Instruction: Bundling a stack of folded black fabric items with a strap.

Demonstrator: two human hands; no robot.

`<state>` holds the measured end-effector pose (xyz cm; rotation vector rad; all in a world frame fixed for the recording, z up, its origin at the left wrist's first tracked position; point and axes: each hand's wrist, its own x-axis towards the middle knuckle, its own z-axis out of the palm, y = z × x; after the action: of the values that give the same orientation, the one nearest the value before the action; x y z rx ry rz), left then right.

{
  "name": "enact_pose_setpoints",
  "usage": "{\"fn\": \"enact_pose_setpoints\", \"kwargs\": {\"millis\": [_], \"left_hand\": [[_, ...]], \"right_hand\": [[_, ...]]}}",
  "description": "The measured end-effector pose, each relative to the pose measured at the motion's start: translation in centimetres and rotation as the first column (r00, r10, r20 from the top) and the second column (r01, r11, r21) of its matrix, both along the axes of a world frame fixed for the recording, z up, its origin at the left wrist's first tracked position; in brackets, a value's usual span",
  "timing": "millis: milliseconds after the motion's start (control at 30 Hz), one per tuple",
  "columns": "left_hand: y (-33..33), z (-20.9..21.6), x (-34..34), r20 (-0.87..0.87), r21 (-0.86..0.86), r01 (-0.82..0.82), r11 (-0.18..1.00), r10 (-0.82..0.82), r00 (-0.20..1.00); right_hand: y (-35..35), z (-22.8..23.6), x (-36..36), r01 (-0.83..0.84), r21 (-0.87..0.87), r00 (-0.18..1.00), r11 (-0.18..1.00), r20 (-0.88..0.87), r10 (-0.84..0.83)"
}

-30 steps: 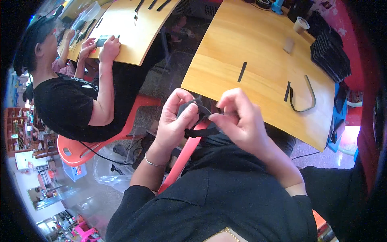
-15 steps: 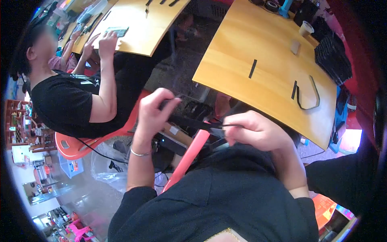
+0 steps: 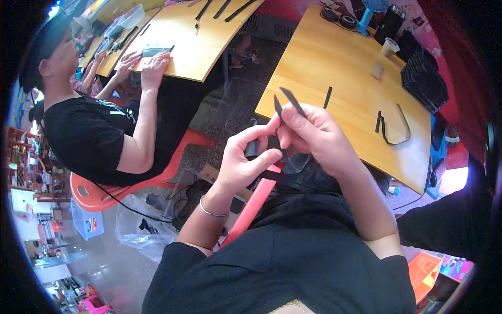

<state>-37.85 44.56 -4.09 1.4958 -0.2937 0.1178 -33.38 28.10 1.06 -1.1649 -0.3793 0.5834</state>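
1. Both hands have drawn together since half a second ago, when a dark length stretched between them; the right hand (image 3: 318,135) has risen toward 11 o'clock, the left hand (image 3: 241,159) has swung inward toward 4.
2. Right thumb and fingers are clamped on a black strap (image 3: 293,101), its two tips jutting toward 11 and 12 o'clock.
3. Left fingers curl around a dark rolled band (image 3: 252,150); I cannot tell whether it joins the strap.
4. From the hands, the wooden table (image 3: 303,57) lies at 1 o'clock, bearing a short black strip (image 3: 328,98) between 1 and 2 and a curved black strap (image 3: 397,143) at 3.
5. At 9 o'clock sits a co-worker (image 3: 86,133).
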Motion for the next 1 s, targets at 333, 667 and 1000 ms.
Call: {"fn": "enact_pose_setpoints", "kwargs": {"millis": [333,667,1000], "left_hand": [[1.1,-0.6,-0.1,-0.206,-0.040,-0.192,0.981,0.180,0.962],[2.6,-2.3,-1.4,-0.237,-0.181,-0.230,0.956,0.184,0.954],[1.8,-1.0,-1.0,-0.192,0.113,0.052,0.992,-0.029,0.981]], "right_hand": [[-0.7,0.2,0.4,0.151,-0.042,0.986,0.988,0.071,-0.148],[-2.7,-1.7,0.6,0.442,0.356,0.896,0.823,-0.206,-0.393],[-2.2,-1.5,1.6,0.399,0.544,0.913,0.738,-0.312,-0.263]]}}
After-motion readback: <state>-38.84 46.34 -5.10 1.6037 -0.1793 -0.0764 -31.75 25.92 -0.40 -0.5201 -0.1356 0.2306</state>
